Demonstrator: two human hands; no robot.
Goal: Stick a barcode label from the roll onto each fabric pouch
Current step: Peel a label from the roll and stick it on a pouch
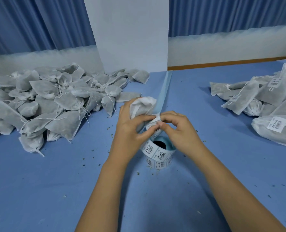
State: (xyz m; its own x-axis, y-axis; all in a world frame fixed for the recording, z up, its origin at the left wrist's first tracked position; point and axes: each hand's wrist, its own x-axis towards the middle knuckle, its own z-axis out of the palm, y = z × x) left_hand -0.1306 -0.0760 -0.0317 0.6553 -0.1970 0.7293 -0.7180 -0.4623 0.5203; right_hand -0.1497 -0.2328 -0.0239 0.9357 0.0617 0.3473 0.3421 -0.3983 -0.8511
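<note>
Barcode label [153, 127], print unreadable, is pinched by the right hand [180, 131] above one roll [157, 156] at centre; left hand [130, 131] grips one pouch [144, 104]. Right pile [246, 97] shows three labels; unlabelled heap [43, 101] lies left.

Each label [161, 155] on the roll [155, 163] and on the pouches [264, 133] at right carries a barcode and a line of small print, too blurred to read.

Print on the label [152, 126] is blurred (unreadable); the left grip [129, 129] covers much of the pouch [144, 102]; the left pile [38, 101] and right pile [266, 104] run off the edges.
</note>
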